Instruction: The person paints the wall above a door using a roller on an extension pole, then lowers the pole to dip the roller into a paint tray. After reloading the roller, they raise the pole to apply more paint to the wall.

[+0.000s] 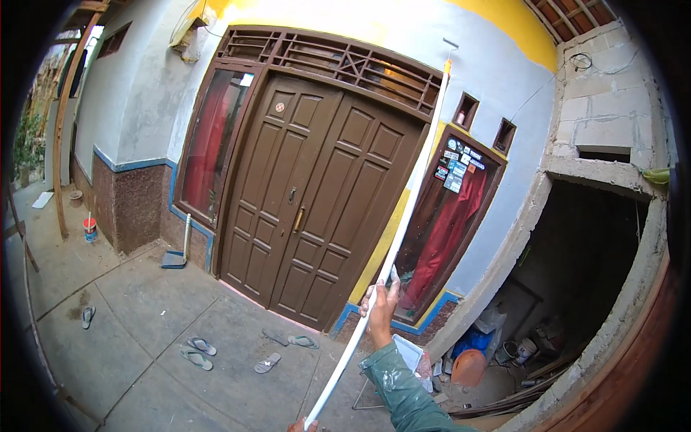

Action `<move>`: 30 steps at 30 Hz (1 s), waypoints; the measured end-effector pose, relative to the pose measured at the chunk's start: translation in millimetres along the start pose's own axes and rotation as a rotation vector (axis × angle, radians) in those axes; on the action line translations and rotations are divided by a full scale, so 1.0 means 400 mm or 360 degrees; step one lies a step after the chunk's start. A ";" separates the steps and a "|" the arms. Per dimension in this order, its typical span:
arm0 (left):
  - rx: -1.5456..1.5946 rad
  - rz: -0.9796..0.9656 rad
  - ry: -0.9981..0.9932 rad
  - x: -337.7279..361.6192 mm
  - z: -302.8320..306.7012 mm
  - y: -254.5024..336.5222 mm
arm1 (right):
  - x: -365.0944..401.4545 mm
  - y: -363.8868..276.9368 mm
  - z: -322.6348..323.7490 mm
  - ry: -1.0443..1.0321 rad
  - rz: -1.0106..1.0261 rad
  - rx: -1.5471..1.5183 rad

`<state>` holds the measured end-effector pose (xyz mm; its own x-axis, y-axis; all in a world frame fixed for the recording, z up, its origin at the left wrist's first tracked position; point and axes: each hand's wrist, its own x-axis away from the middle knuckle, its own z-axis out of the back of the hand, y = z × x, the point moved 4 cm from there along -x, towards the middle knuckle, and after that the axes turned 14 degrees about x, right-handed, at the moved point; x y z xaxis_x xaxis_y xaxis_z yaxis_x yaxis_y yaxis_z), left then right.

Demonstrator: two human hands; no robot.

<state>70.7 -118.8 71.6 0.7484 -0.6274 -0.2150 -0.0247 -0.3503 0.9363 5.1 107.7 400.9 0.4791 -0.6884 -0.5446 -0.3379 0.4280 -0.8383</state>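
The pole (407, 201) is gripped by the right hand (381, 306), its tip raised high on the far wall (489, 79). The left hand (299, 426) is mostly cut off, so its grip cannot be told. The painting is judged unfinished.

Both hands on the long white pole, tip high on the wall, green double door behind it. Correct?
Not quite: the double door is brown, not green, as the head view shows. The rest stands. The right hand grips the white pole, the left hand is at its lower end at the frame edge, and the tip is high on the wall.
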 end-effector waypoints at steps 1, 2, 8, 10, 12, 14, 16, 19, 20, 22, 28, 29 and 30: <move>-0.0002 -0.0003 0.0001 -0.017 -0.013 -0.048 | -0.020 -0.005 0.008 0.0000 0.0026 0.0003; -0.0132 -0.0224 0.0055 -0.048 -0.027 -0.111 | -0.049 -0.014 0.011 -0.0003 0.0056 0.0002; -0.0241 -0.0228 -0.0062 -0.286 -0.180 0.083 | -0.325 -0.193 0.055 0.0013 0.0287 0.0059; -0.0211 -0.0314 -0.0006 -0.370 -0.244 0.167 | -0.455 -0.235 0.075 0.0023 0.0351 0.0132; -0.0205 -0.0412 0.0032 -0.451 -0.307 0.238 | -0.570 -0.283 0.087 0.0058 0.0404 0.0175; -0.0161 -0.0581 0.0019 -0.519 -0.366 0.304 | -0.676 -0.325 0.114 0.0090 0.0430 0.0200; -0.0128 -0.0639 -0.0014 -0.577 -0.413 0.367 | -0.751 -0.365 0.136 0.0161 0.0469 0.0199; -0.0055 -0.0653 -0.0062 -0.632 -0.466 0.419 | -0.843 -0.402 0.161 0.0118 0.0470 0.0213; -0.0017 -0.0608 -0.0093 -0.648 -0.481 0.425 | -0.861 -0.410 0.167 0.0121 0.0472 0.0208; -0.0044 -0.0608 -0.0108 -0.672 -0.506 0.437 | -0.889 -0.414 0.178 0.0126 0.0453 0.0276; -0.0045 -0.0515 -0.0158 -0.678 -0.540 0.419 | -0.939 -0.339 0.217 0.0148 0.0371 0.0279; -0.0005 -0.0447 -0.0175 -0.668 -0.542 0.411 | -0.933 -0.319 0.221 0.0153 0.0353 0.0308; -0.0002 -0.0435 -0.0182 -0.660 -0.543 0.399 | -0.934 -0.285 0.228 0.0171 0.0339 0.0334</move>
<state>13.1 142.0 338.0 0.6475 -0.5844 -0.4891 0.1684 -0.5163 0.8397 -61.5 369.3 697.5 0.3234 -0.6233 -0.7120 -0.2417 0.6730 -0.6990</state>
